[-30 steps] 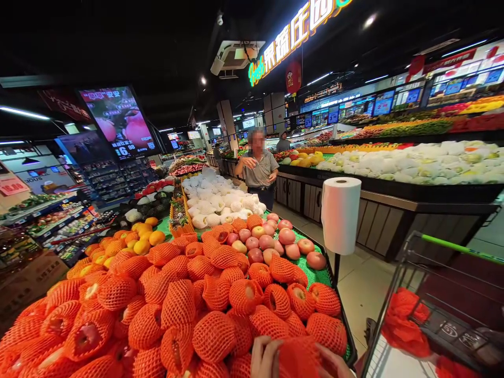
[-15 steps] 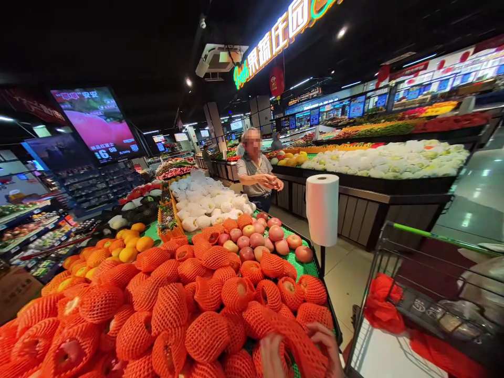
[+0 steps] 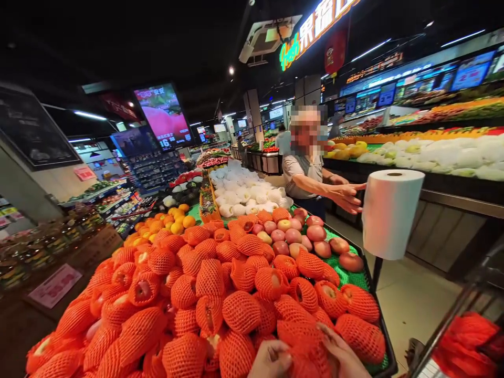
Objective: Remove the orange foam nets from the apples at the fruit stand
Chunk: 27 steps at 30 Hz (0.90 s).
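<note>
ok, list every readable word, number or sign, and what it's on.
"Fresh 果蔬": lit overhead sign; next character cut off.
"6": big pink-lit screen; other lettering too blurred.
Unreadable: pink cards at left, dark board, red hanging decoration, blue screens at right.

You've got one orange-red piece (image 3: 307, 347), thin and crumpled, mesh-like on its surface; can't tell if it's an empty sleeve or has something inside. It's bunched up between your left hand (image 3: 270, 360) and right hand (image 3: 345, 356), fingers gripping either side. It sits low in view, over the near right part of the netted fruit pile (image 3: 241, 311), lower end cut off.
</note>
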Available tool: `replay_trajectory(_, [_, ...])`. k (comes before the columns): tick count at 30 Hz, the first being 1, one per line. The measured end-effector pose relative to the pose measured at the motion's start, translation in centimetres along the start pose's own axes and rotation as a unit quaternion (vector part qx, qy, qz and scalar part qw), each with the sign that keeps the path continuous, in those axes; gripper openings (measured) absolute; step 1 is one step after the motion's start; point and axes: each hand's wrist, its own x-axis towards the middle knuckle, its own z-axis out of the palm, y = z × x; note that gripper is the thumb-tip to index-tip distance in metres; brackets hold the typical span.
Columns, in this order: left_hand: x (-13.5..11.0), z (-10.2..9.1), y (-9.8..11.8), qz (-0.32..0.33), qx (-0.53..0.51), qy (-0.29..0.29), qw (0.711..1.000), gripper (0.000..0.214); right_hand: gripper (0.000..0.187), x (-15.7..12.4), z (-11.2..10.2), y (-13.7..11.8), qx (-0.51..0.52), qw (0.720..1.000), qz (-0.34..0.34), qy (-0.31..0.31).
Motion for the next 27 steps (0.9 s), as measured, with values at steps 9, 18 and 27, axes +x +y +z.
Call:
replay_trajectory(9, [-0.8,-0.5,3.0,-0.020,-0.123,0.098,0.987,0.048,0.039,-1.4,2.5,-1.6,0.066,0.984,0.087,-0.138])
replay_trajectory(18, [-2.6,0.9,2.0,0.173,0.294,0.121,0.932,0.058,0.061,-2.2,2.7,0.8,-0.221,0.946,-0.231,-0.054])
replay_trajectory(27, [-3.0,2.1,-1.5,0.429,0.400,0.106,0.803,0.069,0.038,-2.3,3.2,0.5,-0.319,0.828,-0.462,0.021])
